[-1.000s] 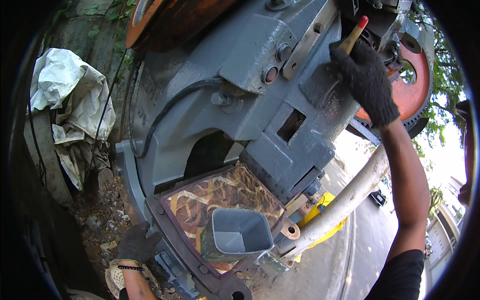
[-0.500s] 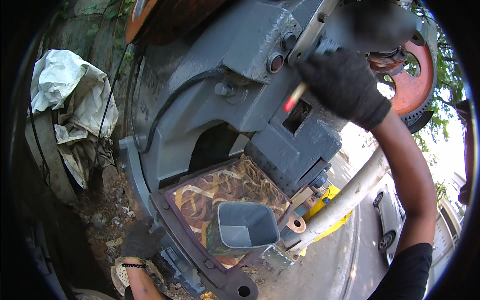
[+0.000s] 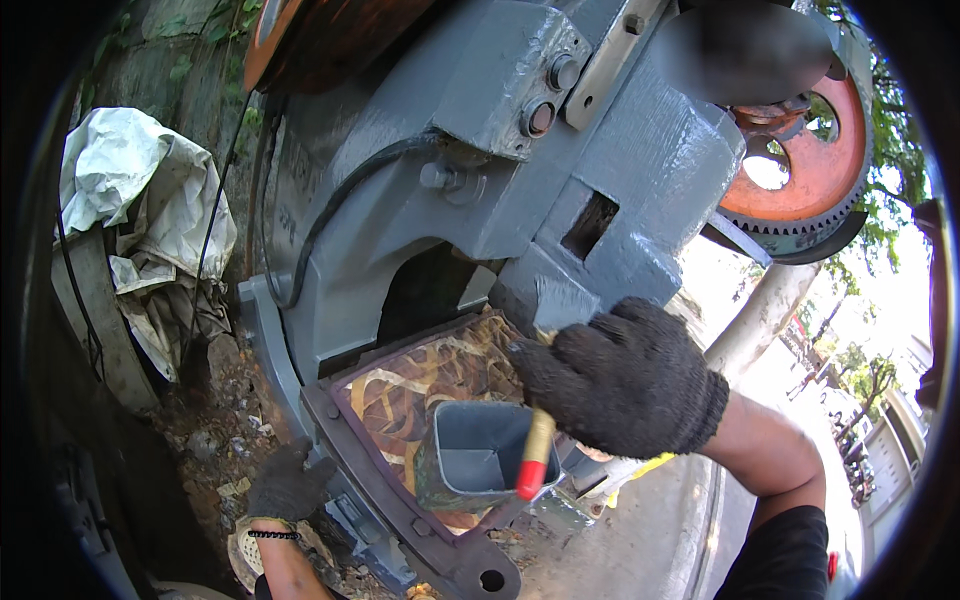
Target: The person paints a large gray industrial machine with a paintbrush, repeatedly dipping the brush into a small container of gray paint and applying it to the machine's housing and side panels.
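Observation:
My right hand [image 3: 625, 385], in a dark knitted glove, grips a paintbrush [image 3: 538, 450] by its wooden handle, whose red end points down in front of a square grey tub [image 3: 480, 440]. The glove hides most of the brush. Behind the hand rises a large machine painted glossy grey [image 3: 640, 190]. The tub stands on a brown patterned cloth [image 3: 400, 385] spread over the machine's bed. Lower left, my left hand [image 3: 285, 485], also gloved, is beside the edge of the machine's base, with its thumb apart and nothing visible in it.
An orange toothed wheel [image 3: 800, 190] is at the upper right. A black cable [image 3: 330, 215] curves along the machine's side. At left, a crumpled whitish sheet [image 3: 120, 165] hangs by a wall above littered ground [image 3: 215, 440]. A pale trunk [image 3: 760, 320] stands beside the road.
My right hand has come down with the paintbrush from the upper part of the machine to just above the tub. My left hand has barely moved.

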A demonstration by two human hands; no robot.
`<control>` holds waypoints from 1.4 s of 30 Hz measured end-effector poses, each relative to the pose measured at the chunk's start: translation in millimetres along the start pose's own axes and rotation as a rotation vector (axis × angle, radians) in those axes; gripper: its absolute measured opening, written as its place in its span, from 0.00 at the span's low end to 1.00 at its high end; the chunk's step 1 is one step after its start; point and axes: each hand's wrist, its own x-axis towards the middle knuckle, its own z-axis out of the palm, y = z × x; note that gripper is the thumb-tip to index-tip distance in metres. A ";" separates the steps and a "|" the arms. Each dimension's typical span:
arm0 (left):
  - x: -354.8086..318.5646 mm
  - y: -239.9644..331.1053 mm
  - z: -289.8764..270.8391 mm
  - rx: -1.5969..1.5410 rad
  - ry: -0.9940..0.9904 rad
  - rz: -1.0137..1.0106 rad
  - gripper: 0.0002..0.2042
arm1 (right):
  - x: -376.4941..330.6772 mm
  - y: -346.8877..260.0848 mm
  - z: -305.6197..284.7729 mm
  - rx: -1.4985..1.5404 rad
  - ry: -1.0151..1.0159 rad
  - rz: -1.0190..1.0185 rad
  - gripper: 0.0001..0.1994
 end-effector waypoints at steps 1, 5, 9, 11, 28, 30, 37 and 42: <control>-0.4 -1.2 -0.3 -0.009 0.005 0.003 0.35 | -9.3 -4.9 -0.9 0.048 0.052 0.078 0.08; 0.1 -5.0 1.2 0.015 0.054 0.082 0.35 | -48.0 -24.2 20.0 0.489 0.445 0.370 0.15; 0.6 -9.1 5.8 0.089 0.037 0.056 0.35 | -80.6 -63.4 58.9 0.977 0.699 1.042 0.16; -1.4 -10.9 7.0 0.000 -0.037 -0.008 0.35 | -89.0 -77.1 77.3 1.103 0.651 1.140 0.15; -72.3 184.9 -77.6 -0.091 0.796 0.694 0.08 | -135.7 -97.3 89.9 1.130 0.572 1.249 0.11; -74.8 238.3 -94.1 0.028 0.881 0.866 0.09 | -147.4 -98.7 93.7 1.119 0.509 1.247 0.13; -13.5 392.9 -123.1 0.481 1.070 1.071 0.11 | -200.7 -119.2 131.2 0.786 0.558 1.031 0.14; 22.0 421.3 -127.8 0.538 1.096 0.960 0.14 | -227.6 -138.6 131.9 1.130 0.727 1.196 0.12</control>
